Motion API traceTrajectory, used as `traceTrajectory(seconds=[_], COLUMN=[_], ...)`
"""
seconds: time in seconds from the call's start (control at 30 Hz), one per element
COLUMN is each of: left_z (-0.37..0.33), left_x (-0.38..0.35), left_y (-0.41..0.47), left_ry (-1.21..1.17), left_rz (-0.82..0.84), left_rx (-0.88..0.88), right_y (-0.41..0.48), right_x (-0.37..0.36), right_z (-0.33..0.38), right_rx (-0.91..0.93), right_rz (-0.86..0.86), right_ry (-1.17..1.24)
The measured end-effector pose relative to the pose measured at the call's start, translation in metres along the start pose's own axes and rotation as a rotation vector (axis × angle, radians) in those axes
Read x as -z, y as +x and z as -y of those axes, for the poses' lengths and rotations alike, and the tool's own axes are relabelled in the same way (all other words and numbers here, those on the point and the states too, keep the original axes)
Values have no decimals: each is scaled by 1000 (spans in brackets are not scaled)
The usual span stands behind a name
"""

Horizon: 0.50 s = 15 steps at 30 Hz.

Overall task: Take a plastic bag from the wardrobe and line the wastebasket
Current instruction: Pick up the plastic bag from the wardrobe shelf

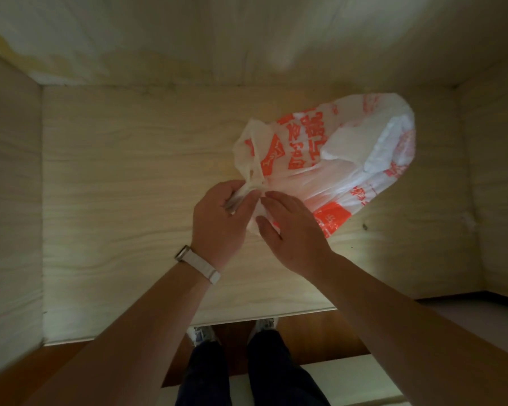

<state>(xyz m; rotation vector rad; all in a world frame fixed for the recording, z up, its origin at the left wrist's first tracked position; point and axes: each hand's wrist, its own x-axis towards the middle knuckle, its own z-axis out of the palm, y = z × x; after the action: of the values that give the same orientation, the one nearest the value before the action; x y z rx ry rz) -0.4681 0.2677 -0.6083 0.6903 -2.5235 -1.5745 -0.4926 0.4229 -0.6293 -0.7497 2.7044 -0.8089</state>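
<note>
Thin glossy plastic bag [349, 159], crinkled; matt pale woodgrain wardrobe shelf [129, 200].

White-strap watch [198, 266] on a wrist. Dark trousers [206, 373] & pale shoes [198, 335] below. Brown wood floor [320, 338].

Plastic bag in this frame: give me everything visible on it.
The plastic bag is thin, translucent white film printed with orange-red blocks and characters, crinkled and puffed, with paler white material showing through its far end. Its handles are bunched into a twisted neck, gripped by the left hand; the right hand seems to pinch the film beside it. The body stretches away to the right over the wardrobe panel; whether it rests there is unclear.
</note>
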Motion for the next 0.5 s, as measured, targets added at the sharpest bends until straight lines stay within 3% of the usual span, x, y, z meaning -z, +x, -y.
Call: traceTrajectory(seconds=[0.23,0.5], left_z=[-40,-114], left_x=[55,137], left_y=[-15,-44], left_ry=[11,-63], left_rz=[-61,-88], left_rx=[-188,-254], right_y=[-4,-10], right_x=[52,116], right_z=[50,126], right_rx=[1,64], right_rz=[-3,-52], right_ry=[-19,-72])
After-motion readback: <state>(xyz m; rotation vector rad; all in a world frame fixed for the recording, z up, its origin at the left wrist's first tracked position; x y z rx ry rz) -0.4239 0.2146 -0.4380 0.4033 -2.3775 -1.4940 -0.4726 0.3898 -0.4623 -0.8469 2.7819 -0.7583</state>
